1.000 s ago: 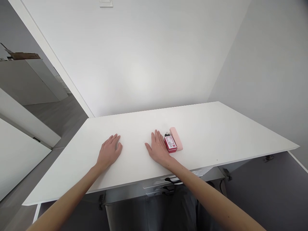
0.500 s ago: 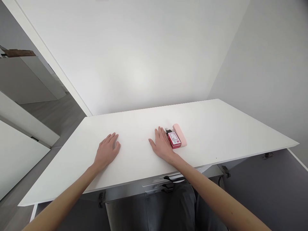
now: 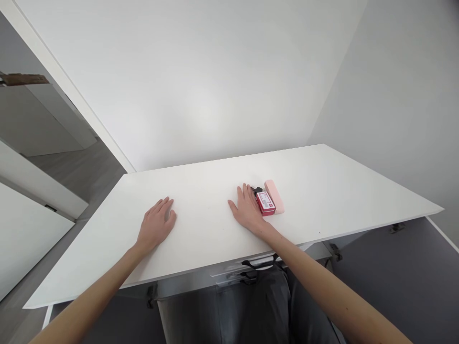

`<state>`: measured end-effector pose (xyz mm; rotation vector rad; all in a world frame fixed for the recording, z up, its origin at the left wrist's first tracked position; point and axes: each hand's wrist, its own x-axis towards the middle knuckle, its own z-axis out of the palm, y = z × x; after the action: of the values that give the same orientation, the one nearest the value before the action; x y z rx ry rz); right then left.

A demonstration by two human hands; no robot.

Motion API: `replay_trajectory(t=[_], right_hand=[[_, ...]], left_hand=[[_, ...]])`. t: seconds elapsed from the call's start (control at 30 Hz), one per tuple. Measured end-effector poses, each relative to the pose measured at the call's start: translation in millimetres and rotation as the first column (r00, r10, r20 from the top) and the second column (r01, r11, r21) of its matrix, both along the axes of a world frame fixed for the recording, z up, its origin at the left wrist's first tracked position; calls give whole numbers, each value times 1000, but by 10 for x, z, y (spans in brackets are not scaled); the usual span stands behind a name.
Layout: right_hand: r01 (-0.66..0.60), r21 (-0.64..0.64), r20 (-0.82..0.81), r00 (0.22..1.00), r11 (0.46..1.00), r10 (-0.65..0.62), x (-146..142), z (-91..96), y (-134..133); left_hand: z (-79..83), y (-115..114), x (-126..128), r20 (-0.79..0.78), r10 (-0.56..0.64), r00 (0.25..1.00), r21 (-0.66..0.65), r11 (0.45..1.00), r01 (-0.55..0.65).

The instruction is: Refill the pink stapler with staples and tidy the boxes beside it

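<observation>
My left hand (image 3: 155, 226) lies flat on the white table (image 3: 322, 191), palm down, fingers stretched out, holding nothing. My right hand (image 3: 247, 209) also rests flat and open, its little-finger side right beside a small red and white box (image 3: 265, 204). A pale pink oblong object (image 3: 274, 196) lies against the box's right side. A small black item (image 3: 256, 189) shows just behind the box, partly hidden.
White walls meet in a corner behind the table. The table's front edge runs just above my lap, with metal brackets (image 3: 247, 267) under it. To the left are a grey floor and white cabinet panels (image 3: 39, 186).
The view has drifted slightly left and down, so hands and box sit a little further right and higher. Neither hand has moved on the table.
</observation>
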<state>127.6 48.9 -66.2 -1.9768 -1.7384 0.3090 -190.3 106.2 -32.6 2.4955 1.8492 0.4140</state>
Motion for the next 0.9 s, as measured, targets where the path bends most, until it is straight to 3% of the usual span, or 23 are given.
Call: replay_trajectory(t=[0.47, 0.9], right_hand=[[57, -7, 9, 998, 998, -57, 209, -49, 86], [71, 22, 53, 996, 997, -72, 834, -145, 0]], left_hand=[[16, 7, 18, 4, -4, 1000, 12, 1000, 4], [-1, 17, 23, 4, -2, 1000, 1, 1000, 2]])
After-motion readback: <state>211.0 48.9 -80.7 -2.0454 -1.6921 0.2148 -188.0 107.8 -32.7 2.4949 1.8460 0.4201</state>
